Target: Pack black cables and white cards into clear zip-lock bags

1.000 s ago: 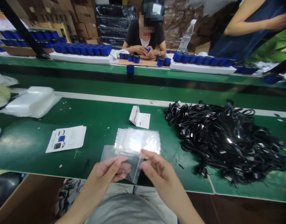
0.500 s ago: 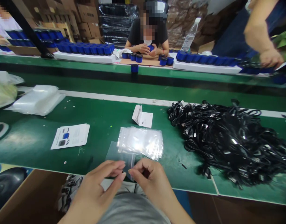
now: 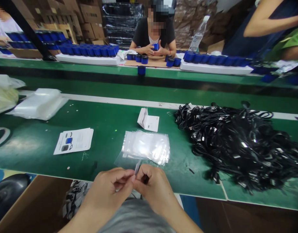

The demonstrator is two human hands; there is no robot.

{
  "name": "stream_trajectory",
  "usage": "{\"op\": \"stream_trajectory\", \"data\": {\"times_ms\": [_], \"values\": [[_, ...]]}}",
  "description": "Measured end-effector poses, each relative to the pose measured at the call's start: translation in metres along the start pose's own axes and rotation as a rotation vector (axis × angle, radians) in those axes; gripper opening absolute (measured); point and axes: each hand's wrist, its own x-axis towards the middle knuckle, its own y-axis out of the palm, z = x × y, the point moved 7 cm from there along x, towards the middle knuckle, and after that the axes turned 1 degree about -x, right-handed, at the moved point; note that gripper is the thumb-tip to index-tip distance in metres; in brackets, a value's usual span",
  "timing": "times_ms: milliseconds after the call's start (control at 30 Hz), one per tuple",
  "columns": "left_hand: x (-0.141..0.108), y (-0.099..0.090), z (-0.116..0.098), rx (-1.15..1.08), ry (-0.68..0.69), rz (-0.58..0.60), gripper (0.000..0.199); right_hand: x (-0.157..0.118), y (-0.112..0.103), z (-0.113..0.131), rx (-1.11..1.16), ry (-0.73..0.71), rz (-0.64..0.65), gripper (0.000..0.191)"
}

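Note:
At the near edge of the bench, my left hand (image 3: 112, 187) and my right hand (image 3: 152, 186) meet with fingertips pinched together. Between them is a clear plastic zip bag (image 3: 137, 167), its pale strip standing up from the fingers and much of it hidden. Just beyond my fingers lies a pile of clear zip bags (image 3: 146, 147). A folded white leaflet (image 3: 152, 123) stands partly open behind that pile. To the left rests a stack of printed cards (image 3: 79, 140) with pictures on the top one.
Black cables (image 3: 238, 149) form a big heap on the right. A white plastic package (image 3: 40, 103) and a tape roll (image 3: 0, 137) lie at left. Across the bench, a person (image 3: 152, 35) holds a blue item, near rows of blue items (image 3: 88, 50). Another person's arm (image 3: 265, 19) shows at right.
My left fingers have closed in and now meet my right fingertips at the zip bag, whose sheet has shifted. Across the bench, the arm at right has lifted away from the blue items.

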Motion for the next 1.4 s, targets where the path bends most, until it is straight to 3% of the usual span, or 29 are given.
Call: {"op": "stream_trajectory", "data": {"times_ms": [100, 300, 500, 633, 800, 967, 1133, 1200, 1333, 1400], "values": [[0.0, 0.001, -0.001, 0.03, -0.009, 0.027, 0.02, 0.0, 0.0, 0.0, -0.005, 0.015, 0.015, 0.024], [0.005, 0.005, -0.001, 0.144, -0.012, 0.188, 0.024, 0.0, 0.001, 0.006, -0.03, -0.02, 0.081, 0.026], [0.008, 0.001, 0.002, 0.134, -0.052, 0.203, 0.028, -0.003, 0.0, 0.021, -0.052, -0.208, 0.168, 0.021], [0.008, 0.003, 0.002, 0.11, -0.072, 0.228, 0.018, -0.008, 0.001, 0.026, -0.141, -0.261, 0.17, 0.023], [0.004, 0.01, 0.0, 0.223, 0.008, 0.272, 0.021, -0.009, 0.005, 0.031, -0.2, -0.319, 0.125, 0.025], [0.001, 0.019, 0.005, 0.12, 0.078, 0.349, 0.031, -0.005, 0.001, 0.032, -0.234, -0.31, 0.094, 0.026], [0.001, 0.021, 0.012, 0.074, 0.093, 0.404, 0.026, -0.004, 0.003, 0.036, -0.257, -0.318, 0.122, 0.026], [0.003, 0.019, 0.012, 0.076, 0.123, 0.378, 0.027, -0.005, 0.008, 0.036, -0.314, -0.335, 0.103, 0.025], [0.009, 0.001, 0.016, 0.165, 0.149, 0.117, 0.026, -0.009, 0.006, 0.038, -0.615, -0.383, -0.202, 0.021], [0.009, -0.006, 0.018, 0.205, 0.14, 0.04, 0.024, -0.007, 0.002, 0.039, -0.698, -0.338, -0.231, 0.02]]}}
